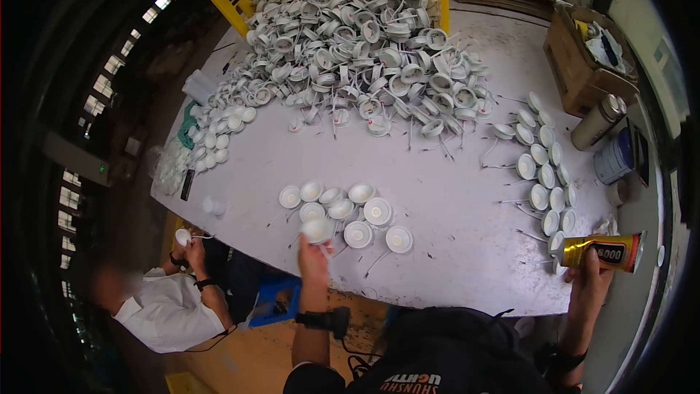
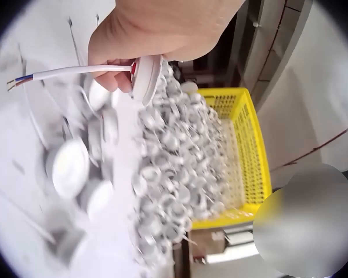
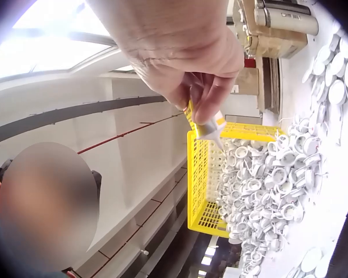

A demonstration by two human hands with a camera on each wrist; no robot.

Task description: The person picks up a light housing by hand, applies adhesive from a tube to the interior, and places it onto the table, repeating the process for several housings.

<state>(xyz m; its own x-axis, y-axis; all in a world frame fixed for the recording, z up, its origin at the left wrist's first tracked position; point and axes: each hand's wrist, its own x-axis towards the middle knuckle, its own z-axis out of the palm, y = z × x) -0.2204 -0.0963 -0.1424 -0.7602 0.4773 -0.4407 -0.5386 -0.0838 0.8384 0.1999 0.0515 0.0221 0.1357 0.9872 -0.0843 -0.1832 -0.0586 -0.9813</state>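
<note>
My left hand (image 1: pixel 313 266) grips a round white lamp piece (image 1: pixel 316 230) at the near edge of a small group of such pieces (image 1: pixel 378 211). In the left wrist view the fingers of the left hand (image 2: pixel 156 29) hold the piece (image 2: pixel 146 81) by its rim, its white cable with bare blue and brown ends sticking out to the side. At the right, my right hand (image 1: pixel 589 288) holds a yellow and black glue tube (image 1: pixel 605 252). The right wrist view shows the right hand (image 3: pixel 185 63) curled round the tube, its pale nozzle (image 3: pixel 216 136) pointing down.
A yellow crate (image 1: pixel 446 0) spills a big heap of white pieces (image 1: pixel 364 51) over the table's back. Rows of pieces (image 1: pixel 539 155) lie at the right, near a cardboard box (image 1: pixel 576 66), a metal flask (image 1: pixel 598 122) and a blue can (image 1: pixel 614 157). Another person (image 1: pixel 175 306) sits at the left.
</note>
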